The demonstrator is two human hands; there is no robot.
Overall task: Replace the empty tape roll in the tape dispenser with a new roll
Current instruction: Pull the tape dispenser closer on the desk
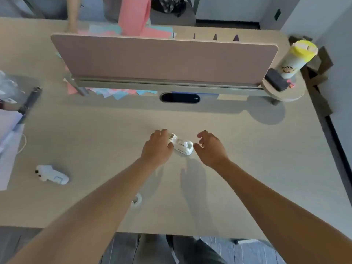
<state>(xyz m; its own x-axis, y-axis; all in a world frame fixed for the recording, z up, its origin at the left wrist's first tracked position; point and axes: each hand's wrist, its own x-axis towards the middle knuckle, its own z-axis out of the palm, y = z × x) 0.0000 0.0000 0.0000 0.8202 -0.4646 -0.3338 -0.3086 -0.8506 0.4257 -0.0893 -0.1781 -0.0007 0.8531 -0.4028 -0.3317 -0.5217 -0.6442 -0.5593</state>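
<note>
The tape dispenser (182,144) sits on the desk (106,134) between your two hands, a small white plastic body with rounded corners and a glossy moulded look. Your left hand (158,147) rests against its left end, fingers curled over the cutter side, probably to keep the light casing from sliding on the smooth, pale wood-grain surface. Whether that hand truly grips it or only steadies it, you cannot tell from here. Your right hand (210,147) hovers just beside the right end, fingers loosely bent and holding nothing, seemingly ready to reach into the cradle where the spool sits. A small clear ring (136,199), possibly a tape roll, lies on the desk nearer to you, by your left forearm.
</note>
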